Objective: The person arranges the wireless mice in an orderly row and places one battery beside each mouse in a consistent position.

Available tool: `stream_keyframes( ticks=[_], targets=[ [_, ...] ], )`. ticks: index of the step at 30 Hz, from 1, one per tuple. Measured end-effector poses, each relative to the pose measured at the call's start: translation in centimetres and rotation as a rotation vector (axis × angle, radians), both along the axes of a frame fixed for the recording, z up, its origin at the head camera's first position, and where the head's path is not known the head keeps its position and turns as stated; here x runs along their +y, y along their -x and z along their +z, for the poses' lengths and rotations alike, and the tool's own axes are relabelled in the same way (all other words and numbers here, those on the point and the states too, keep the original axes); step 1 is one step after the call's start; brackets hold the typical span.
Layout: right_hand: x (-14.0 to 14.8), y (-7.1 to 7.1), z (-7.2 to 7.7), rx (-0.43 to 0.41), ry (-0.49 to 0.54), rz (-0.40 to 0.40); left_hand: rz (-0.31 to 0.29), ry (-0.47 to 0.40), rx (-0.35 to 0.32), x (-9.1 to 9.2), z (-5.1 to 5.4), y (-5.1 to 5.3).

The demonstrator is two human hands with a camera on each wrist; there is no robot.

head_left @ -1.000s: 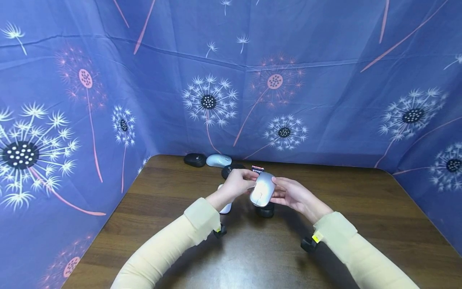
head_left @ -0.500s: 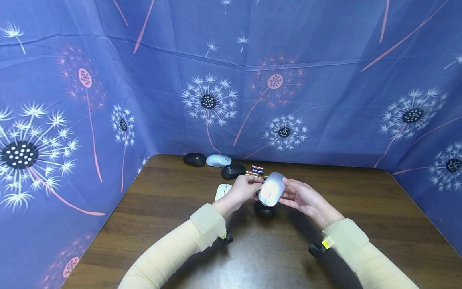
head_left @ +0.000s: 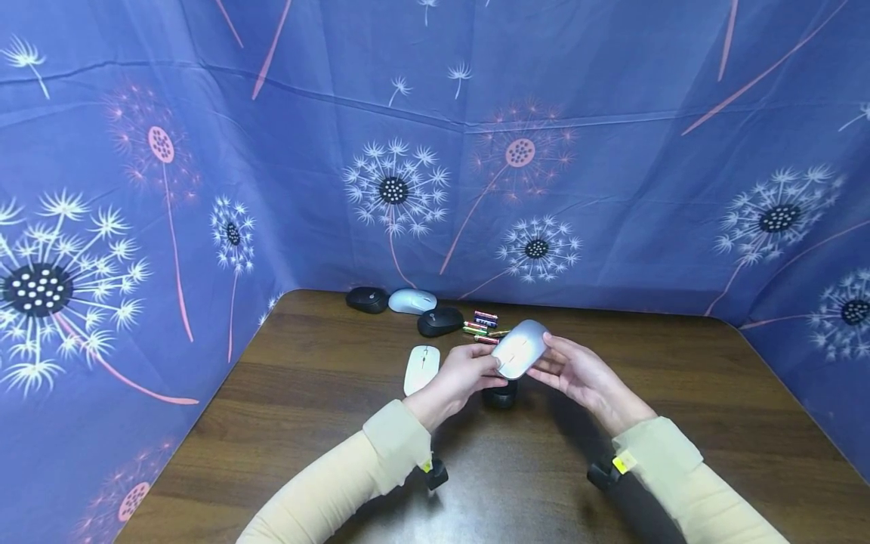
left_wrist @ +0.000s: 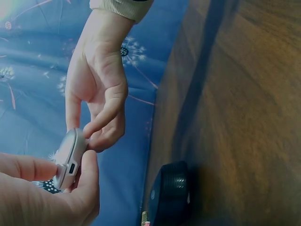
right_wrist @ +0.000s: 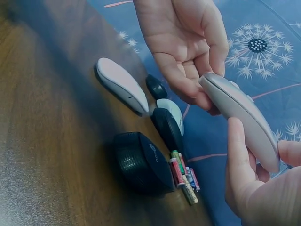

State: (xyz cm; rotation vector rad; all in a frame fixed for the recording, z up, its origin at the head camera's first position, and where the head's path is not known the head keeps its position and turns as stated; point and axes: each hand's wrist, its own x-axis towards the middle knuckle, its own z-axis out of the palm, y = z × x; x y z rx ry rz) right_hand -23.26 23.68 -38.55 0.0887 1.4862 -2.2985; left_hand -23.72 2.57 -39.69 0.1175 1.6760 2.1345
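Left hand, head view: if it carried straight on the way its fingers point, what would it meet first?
Past the silver mouse that the left hand pinches, probably the right hand, gripping that mouse from the opposite side; depth is hard to judge.

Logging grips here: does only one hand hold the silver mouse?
No, the left hand and the right hand both hold the silver mouse.

Silver mouse (head_left: 519, 349) moved right (more batteries (head_left: 485, 323) showing).

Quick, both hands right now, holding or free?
Left hand: holding one end of the silver mouse.
Right hand: holding the other end.
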Motion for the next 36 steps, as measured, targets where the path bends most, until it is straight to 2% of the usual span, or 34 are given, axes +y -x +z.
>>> stream_keyframes(
  ticks=[6,11,19,26,33,36],
  targets=[
    [0.1,-0.1,-0.4,-0.010,0.017,0.013,0.000,-0.001,-0.009,0.0,-0.2,0.0],
    [0.3,0.0,-0.6,-0.023,-0.008,0.038,-0.008,-0.005,-0.013,-0.4,-0.1,0.1],
    [1.1,0.1,-0.8,-0.036,-0.066,0.073,-0.067,0.033,-0.030,-1.2,0.1,0.5],
    [1.7,0.1,-1.0,-0.034,-0.109,0.065,-0.123,0.040,-0.002,-1.4,0.2,1.0],
    [2.0,0.0,-0.8,-0.041,-0.195,0.144,-0.177,0.035,-0.029,-1.5,0.3,2.0],
    [2.1,-0.1,-0.7,-0.040,-0.222,0.170,-0.226,0.052,-0.030,-1.6,0.5,2.2]
  ],
)
